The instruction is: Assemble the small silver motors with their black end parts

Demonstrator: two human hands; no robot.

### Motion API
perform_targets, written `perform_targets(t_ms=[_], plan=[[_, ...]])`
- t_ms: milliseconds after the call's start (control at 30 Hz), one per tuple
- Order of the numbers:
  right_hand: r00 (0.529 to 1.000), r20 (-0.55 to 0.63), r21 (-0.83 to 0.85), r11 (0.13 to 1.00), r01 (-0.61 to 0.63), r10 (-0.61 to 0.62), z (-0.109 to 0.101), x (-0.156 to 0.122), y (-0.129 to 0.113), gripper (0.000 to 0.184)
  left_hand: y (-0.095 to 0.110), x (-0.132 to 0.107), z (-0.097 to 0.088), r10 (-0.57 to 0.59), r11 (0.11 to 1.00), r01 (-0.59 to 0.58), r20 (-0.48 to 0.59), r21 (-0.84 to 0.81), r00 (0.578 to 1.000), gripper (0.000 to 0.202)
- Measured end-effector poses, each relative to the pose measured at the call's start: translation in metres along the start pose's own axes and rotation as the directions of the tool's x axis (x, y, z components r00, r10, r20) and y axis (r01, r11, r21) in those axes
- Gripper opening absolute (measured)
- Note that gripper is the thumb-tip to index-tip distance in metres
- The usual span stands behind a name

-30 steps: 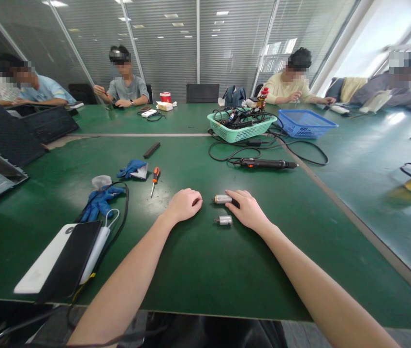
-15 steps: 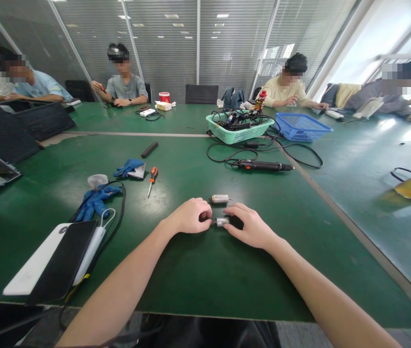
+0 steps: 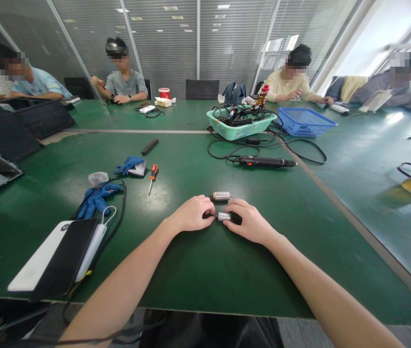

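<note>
Two small silver cylinders, which look like little motors, are in front of me. The farther motor (image 3: 221, 196) lies on its side on the green table (image 3: 205, 270), just beyond my fingers. The nearer motor (image 3: 224, 216) is between my hands, its long side running left to right. My right hand (image 3: 247, 220) grips its right end between thumb and fingers. At its left end, the fingers of my left hand (image 3: 195, 213) are pinched together by a thin tip; what they hold is mostly hidden.
An orange-handled screwdriver (image 3: 153, 179), blue gloves (image 3: 96, 198) and a phone-like slab (image 3: 64, 258) lie to the left. Ahead are a corded electric screwdriver (image 3: 269, 162), a green basket (image 3: 240, 131) of cables and a blue basket (image 3: 305, 123). Several people sit around the table.
The nearer motor has shifted slightly away from me, and my right fingers have closed in on it. My left hand stays at its left end. The camera view has shifted a little.
</note>
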State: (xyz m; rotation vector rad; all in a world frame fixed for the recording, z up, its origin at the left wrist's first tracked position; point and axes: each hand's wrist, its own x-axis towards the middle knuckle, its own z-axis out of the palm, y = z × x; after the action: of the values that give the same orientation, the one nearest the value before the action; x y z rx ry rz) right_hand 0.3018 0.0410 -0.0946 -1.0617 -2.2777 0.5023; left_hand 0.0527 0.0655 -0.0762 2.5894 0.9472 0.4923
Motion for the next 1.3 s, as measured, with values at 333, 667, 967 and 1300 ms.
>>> perform_targets(t_ms=[333,667,967,1300], plan=[[0.999,-0.04,-0.007,1.0,-0.022,0.022,0.002,0.0018,0.0008,0.024,-0.0005,-0.0001,0.0009,-0.019,1.0,0.019,-0.006,0.004,1.0,0.005],[1.0,-0.025,-0.01,1.0,-0.016,0.016,0.001,0.0014,0.0002,0.028,-0.0002,-0.0015,0.0017,-0.05,0.999,0.05,-0.029,-0.002,0.998,0.011],[0.999,-0.02,-0.013,1.0,-0.027,0.027,0.0013,0.0016,-0.0003,0.023,-0.0009,-0.0003,0.0038,-0.036,0.999,0.036,-0.021,-0.015,0.999,0.006],[1.0,-0.023,0.001,1.0,-0.019,0.019,0.0003,0.002,-0.0014,0.022,-0.003,-0.001,0.0051,-0.031,0.999,0.031,-0.031,-0.01,0.999,0.005]])
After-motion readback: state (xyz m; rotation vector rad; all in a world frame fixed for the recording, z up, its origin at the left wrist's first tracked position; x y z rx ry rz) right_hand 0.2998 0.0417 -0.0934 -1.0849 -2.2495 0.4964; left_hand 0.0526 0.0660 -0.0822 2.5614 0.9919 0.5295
